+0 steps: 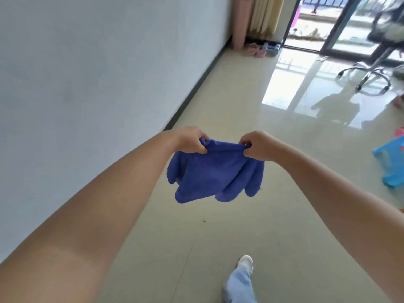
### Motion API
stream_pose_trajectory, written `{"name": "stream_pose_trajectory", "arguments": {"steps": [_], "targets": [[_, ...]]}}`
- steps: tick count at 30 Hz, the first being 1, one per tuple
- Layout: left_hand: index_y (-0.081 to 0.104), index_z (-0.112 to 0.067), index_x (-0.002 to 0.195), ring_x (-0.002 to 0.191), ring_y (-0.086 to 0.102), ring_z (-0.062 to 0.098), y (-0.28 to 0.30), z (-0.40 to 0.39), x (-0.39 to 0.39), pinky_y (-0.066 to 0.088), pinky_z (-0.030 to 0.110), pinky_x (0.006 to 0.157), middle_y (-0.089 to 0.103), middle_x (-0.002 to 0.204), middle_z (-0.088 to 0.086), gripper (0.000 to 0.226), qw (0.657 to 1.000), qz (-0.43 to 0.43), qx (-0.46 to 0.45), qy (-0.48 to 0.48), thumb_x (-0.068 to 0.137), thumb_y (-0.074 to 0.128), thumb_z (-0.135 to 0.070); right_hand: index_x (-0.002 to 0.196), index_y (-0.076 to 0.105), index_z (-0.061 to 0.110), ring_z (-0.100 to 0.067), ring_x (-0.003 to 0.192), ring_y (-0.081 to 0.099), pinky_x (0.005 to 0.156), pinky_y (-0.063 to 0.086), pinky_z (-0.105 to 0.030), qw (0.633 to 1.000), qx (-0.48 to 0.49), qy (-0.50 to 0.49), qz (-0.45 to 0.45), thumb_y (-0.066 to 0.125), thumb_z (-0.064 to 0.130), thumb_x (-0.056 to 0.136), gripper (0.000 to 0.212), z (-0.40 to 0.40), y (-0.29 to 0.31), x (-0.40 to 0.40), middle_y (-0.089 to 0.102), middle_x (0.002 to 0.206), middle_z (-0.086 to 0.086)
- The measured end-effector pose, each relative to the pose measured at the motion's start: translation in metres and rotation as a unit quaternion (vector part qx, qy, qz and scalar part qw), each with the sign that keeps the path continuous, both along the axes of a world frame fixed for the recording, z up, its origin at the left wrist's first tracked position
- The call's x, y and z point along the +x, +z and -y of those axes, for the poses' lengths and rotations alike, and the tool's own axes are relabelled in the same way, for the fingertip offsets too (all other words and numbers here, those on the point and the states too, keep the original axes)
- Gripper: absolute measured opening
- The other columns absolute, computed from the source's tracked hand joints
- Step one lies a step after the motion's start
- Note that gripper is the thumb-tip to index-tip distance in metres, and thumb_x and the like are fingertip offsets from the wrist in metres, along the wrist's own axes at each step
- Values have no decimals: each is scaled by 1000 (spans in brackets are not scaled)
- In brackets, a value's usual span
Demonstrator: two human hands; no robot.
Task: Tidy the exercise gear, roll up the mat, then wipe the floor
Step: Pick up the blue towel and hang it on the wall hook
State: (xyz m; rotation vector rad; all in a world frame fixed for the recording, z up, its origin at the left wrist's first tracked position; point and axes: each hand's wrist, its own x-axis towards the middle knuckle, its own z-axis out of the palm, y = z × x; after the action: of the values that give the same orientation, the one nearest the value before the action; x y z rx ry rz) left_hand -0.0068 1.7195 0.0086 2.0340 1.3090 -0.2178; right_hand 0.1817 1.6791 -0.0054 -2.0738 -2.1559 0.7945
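The cloth (215, 173) hangs mid-frame between the left hand (192, 139) and right hand (255, 146), above the floor (196, 237). Wall (87, 73) at left, rolled mat (240, 22) upper centre, chair (371, 68) upper right.

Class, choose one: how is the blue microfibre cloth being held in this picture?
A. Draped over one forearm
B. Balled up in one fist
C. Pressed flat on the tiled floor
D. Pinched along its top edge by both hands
D: the left hand and right hand each pinch the top edge of the blue microfibre cloth, which hangs above the floor.
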Motion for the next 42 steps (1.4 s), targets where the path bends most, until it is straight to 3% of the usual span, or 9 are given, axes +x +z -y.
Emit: {"name": "stream_pose_trajectory", "arguments": {"steps": [4, 10, 13, 16, 20, 27, 32, 35, 42], "targets": [[48, -14, 94, 87, 45, 20, 28, -62, 101, 37, 28, 74, 48, 81, -2, 16, 998, 19, 55, 17, 92, 38, -1, 83, 58, 10, -23, 79, 45, 57, 33, -24, 999, 37, -30, -14, 45, -4, 79, 19, -56, 28, 101, 43, 65, 2], [42, -18, 68, 65, 38, 13, 61, -149, 233, 30, 22, 59, 42, 71, -1, 30, 989, 139, 16, 36, 81, 38, 9, 66, 52, 11, -16, 63, 41, 51, 30, -21, 991, -3, -90, -100, 63, 7, 81, 19, -124, 71, 240, 43, 63, 2], [46, -17, 67, 65, 42, 12, 74, -196, 291, 34, 19, 61, 46, 71, -1, 12, 979, 198, -35, 22, 61, 50, -7, 63, 55, 18, -18, 78, 49, 72, 45, -27, 976, -25, -127, -175, 61, 9, 83, 22, -166, 77, 310, 51, 74, 1], [49, -15, 68, 69, 48, 10, 81, -255, 353, 41, 21, 72, 49, 73, -2, 14, 966, 248, -66, 16, 69, 62, -20, 67, 58, 16, -22, 94, 52, 97, 47, -37, 963, -20, -168, -211, 49, -3, 82, 26, -223, 73, 374, 56, 92, -7], [51, -15, 77, 62, 42, 11, 84, -352, 444, 34, 21, 57, 46, 68, -1, 16, 967, 248, 47, 18, 90, 58, -10, 74, 58, 15, -22, 84, 51, 77, 48, -31, 973, 1, -161, -165, 44, -5, 84, 27, -317, 80, 446, 52, 78, -2], [59, -11, 89, 78, 48, 9, 116, -521, 596, 39, 9, 64, 50, 74, -9, 9, 929, 342, 136, 46, 94, 51, -8, 66, 53, 19, -14, 71, 50, 68, 44, -20, 974, -35, -159, -157, 53, 10, 91, 26, -468, 108, 594, 52, 73, 2], [66, -5, 101, 110, 45, 20, 114, -632, 710, 38, 28, 94, 59, 99, 4, 20, 913, 283, 283, 74, 94, 48, -11, 73, 49, 20, -18, 92, 52, 94, 45, -31, 962, -30, -179, -202, 43, 9, 94, 25, -580, 90, 691, 54, 89, -1], [49, -9, 94, 88, 46, 20, 106, -694, 768, 36, 15, 61, 48, 74, -4, 13, 911, 301, 255, 123, 96, 38, -4, 85, 51, 14, -20, 88, 50, 80, 48, -31, 967, 24, -176, -182, 41, 14, 96, 15, -656, 89, 750, 52, 91, -3], [57, -14, 78, 61, 41, 2, 119, -835, 859, 32, 12, 56, 47, 63, -13, 18, 943, 290, 99, 132, 95, 50, -14, 90, 62, 5, -18, 79, 45, 63, 32, -27, 982, 90, -68, -154, 47, 7, 87, 15, -845, 137, 869, 51, 83, -5]]}}
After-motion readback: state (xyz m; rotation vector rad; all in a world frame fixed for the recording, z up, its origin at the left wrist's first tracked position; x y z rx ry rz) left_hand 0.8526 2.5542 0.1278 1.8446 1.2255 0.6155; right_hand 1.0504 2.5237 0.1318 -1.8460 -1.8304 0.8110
